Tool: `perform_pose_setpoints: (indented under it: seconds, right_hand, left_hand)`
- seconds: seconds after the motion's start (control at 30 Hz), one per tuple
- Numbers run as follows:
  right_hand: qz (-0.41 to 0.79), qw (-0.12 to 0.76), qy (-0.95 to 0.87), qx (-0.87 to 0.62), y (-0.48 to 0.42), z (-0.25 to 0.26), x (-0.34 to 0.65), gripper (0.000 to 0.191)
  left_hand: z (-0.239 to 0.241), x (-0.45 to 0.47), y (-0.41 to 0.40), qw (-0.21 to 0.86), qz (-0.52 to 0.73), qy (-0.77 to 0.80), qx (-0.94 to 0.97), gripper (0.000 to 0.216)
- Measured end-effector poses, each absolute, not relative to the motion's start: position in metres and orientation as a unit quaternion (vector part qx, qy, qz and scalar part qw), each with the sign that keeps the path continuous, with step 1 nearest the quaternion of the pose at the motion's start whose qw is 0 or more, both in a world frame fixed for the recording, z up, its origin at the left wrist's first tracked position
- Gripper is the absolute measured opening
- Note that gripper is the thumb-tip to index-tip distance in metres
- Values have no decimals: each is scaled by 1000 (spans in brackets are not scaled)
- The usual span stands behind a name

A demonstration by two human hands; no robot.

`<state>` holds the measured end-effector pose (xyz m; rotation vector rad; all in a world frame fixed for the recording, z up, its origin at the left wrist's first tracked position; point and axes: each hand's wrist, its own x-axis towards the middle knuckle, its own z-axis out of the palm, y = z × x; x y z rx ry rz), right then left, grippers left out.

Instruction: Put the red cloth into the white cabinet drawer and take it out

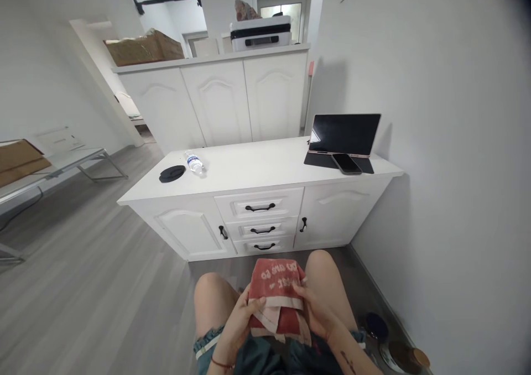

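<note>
A red cloth with pale lettering and a white border, which looks like a small towel (279, 280), hangs partly folded above my lap. My left hand (243, 315) grips its left edge, thumb on top of the white band. On the other side, my right hand (317, 308) pinches the right edge, with the thumb lying over the cloth. Lower folds of the towel droop between both hands, showing red and pale pink layers. The fingers behind the cloth are hidden.
A white cabinet (257, 167) stands before my knees. On its top are a plastic bottle (194, 163), a black round object (172, 173), a tablet (346, 134) and a phone (347, 164). Jars (400, 357) sit on the floor at right, near the wall.
</note>
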<state>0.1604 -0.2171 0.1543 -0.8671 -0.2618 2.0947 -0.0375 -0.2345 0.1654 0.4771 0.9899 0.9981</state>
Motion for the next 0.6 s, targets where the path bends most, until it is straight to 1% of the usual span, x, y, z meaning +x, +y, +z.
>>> perform_pose_setpoints:
  seconds: [0.1, 0.2, 0.27, 0.37, 0.47, 0.6]
  right_hand:
    - [838, 395, -103, -362, -241, 131, 154, 47]
    - [826, 383, -107, -400, -262, 113, 151, 46]
    - [817, 386, -107, -414, -271, 106, 151, 44]
    - [804, 409, -111, -417, -273, 99, 154, 46]
    - [798, 415, -127, -418, -264, 95, 157, 45]
    - [803, 405, -127, -419, -235, 97, 161, 42]
  left_hand:
    - [147, -35, -256, 716, 478, 456, 226, 71]
    - [115, -33, -278, 708, 482, 454, 246, 70]
    - [91, -32, -288, 704, 485, 456, 248, 72]
    - [65, -32, -294, 682, 489, 478, 260, 73]
    - [56, -31, -288, 668, 490, 498, 255, 75]
    - [64, -32, -267, 675, 485, 488, 267, 77]
